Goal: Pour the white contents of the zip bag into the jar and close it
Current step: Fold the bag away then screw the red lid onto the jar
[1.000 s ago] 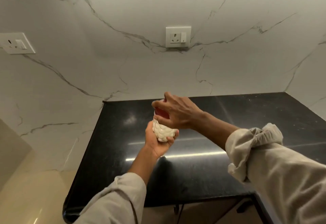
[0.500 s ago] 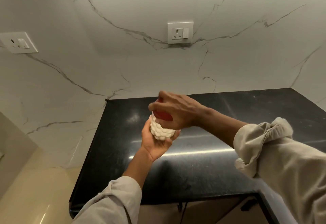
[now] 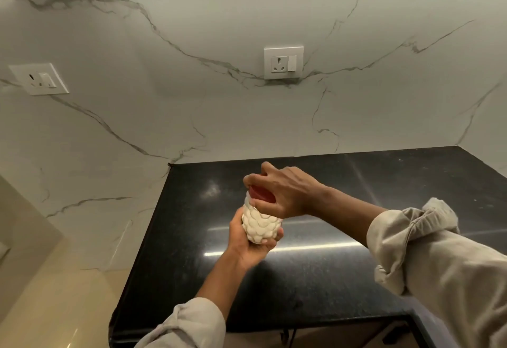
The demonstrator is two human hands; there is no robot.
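A clear jar (image 3: 260, 225) full of white lumpy pieces is held in the air above the black counter (image 3: 315, 279). My left hand (image 3: 248, 249) grips the jar's lower half from below and behind. A red lid (image 3: 260, 194) sits on top of the jar, and my right hand (image 3: 285, 190) is curled over it, fingers and thumb wrapped round its rim. Most of the lid is hidden under that hand. No zip bag is in view.
The counter runs into a corner of white marble wall. A socket plate (image 3: 284, 62) is on the back wall and another socket plate (image 3: 39, 79) on the left wall. The counter's left edge drops to a beige floor (image 3: 55, 306).
The view has tilted up a little. Both hands keep their hold; the right hand has shifted slightly round the lid and the jar sits a bit lower in the frame.
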